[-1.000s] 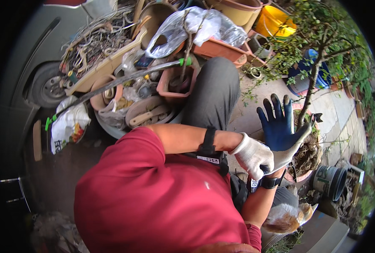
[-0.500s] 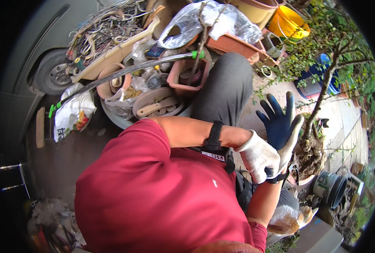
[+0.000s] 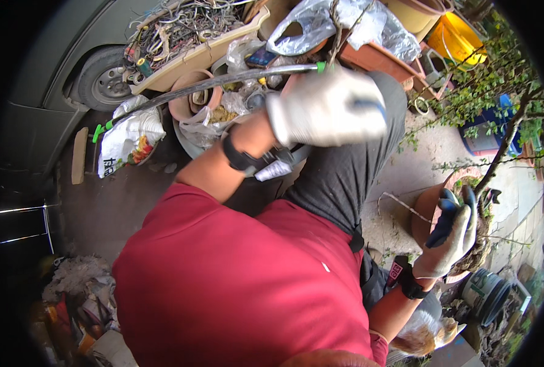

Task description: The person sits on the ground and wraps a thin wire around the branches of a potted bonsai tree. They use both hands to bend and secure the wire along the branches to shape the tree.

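Note:
My left hand (image 3: 330, 110), in a white knit glove with a dark blue palm side, is raised over my bent knee. It is smeared by motion, so its fingers cannot be made out. My right hand (image 3: 450, 235), in a matching glove, has its fingers apart and slightly bent, with nothing visible in them. It is beside the thick base of a small tree, whose trunk (image 3: 509, 140) slants up to the right. Partly behind that hand stands a round terracotta pot (image 3: 428, 211). The green end (image 3: 321, 66) of a long dark pole (image 3: 223, 87) shows just above my left hand.
A trough of tangled wires (image 3: 189, 37) stands at the upper left, near a vehicle wheel (image 3: 107, 82). Behind my knee are a clear plastic bag (image 3: 305, 27) and a yellow bucket (image 3: 458, 38). An orange-and-white cat (image 3: 423, 335) is beside my right forearm, near a tipped bucket (image 3: 486, 293).
My left hand has let go of the right glove's cuff and swung up and left. My right hand has moved right and down to the tree base, its fingers less spread. The view has shifted.

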The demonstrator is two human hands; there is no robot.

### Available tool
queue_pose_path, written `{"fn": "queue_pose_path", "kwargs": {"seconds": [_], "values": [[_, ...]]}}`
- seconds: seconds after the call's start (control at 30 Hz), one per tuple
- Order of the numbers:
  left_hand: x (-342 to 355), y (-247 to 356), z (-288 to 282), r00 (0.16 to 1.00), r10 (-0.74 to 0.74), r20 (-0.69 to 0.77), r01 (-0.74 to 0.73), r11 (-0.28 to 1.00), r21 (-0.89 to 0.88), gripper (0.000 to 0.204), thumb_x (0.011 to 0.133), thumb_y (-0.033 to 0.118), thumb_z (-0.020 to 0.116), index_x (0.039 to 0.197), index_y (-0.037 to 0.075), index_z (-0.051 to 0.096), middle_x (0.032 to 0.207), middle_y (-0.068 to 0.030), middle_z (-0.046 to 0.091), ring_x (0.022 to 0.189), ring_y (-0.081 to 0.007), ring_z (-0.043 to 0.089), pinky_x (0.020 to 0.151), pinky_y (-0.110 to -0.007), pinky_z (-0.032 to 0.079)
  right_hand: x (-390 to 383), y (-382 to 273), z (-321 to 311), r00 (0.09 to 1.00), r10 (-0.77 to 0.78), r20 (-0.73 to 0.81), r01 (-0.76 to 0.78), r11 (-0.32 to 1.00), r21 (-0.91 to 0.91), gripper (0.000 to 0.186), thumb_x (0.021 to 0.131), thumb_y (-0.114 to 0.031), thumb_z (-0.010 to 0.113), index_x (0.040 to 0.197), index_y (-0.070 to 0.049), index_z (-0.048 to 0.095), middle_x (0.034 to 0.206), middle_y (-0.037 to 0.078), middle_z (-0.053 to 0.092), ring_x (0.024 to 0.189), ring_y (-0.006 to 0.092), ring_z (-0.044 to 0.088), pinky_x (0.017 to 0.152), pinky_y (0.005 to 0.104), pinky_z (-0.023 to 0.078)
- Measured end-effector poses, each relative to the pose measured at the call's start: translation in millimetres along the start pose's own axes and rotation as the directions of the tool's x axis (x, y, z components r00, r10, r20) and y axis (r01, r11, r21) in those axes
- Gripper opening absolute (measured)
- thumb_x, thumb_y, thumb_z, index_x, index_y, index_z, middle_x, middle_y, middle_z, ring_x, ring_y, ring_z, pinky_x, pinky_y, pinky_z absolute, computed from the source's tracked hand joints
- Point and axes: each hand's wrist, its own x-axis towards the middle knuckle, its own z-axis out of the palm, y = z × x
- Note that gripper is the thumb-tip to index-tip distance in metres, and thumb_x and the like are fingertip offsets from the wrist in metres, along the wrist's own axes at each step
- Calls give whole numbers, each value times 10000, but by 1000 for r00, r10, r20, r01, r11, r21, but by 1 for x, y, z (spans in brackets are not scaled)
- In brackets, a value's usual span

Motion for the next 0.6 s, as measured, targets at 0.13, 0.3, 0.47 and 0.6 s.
{"fn": "queue_pose_path", "kwargs": {"seconds": [0.13,0.3,0.47,0.6], "values": [[-33,-25,-76,954,296,-41,-44,273,961,197,985,188,662,1157,133,742,1138,-125,708,1069,-324,670,954,-391,531,-11,-7,-14,999,29,-26,-32,995,-92,531,1069,-271,575,1471,65,489,1089,158,744,981,221,717,921,334,544],[-49,-26,-52,816,-409,-410,406,909,-98,297,1061,243,576,1147,-19,688,955,-38,694,796,-100,635,718,-257,518,-22,2,-41,973,118,198,-36,926,-376,323,986,-178,670,1237,22,702,1035,96,755,949,183,718,872,316,553],[-7,-12,-1,891,-427,-153,384,890,-248,218,1053,178,581,1091,-16,674,877,-45,672,721,-102,597,684,-249,492,-26,34,-49,931,177,320,143,630,-764,343,937,-320,639,1097,-27,717,896,208,722,875,391,708,784,458,562],[18,3,38,897,-439,45,421,822,-383,212,1058,170,561,1097,-23,640,901,-59,648,717,-104,550,678,-253,460,-18,48,-77,920,391,-5,-76,168,-983,361,937,-357,594,998,-38,752,949,215,744,927,397,721,848,486,565]]}}
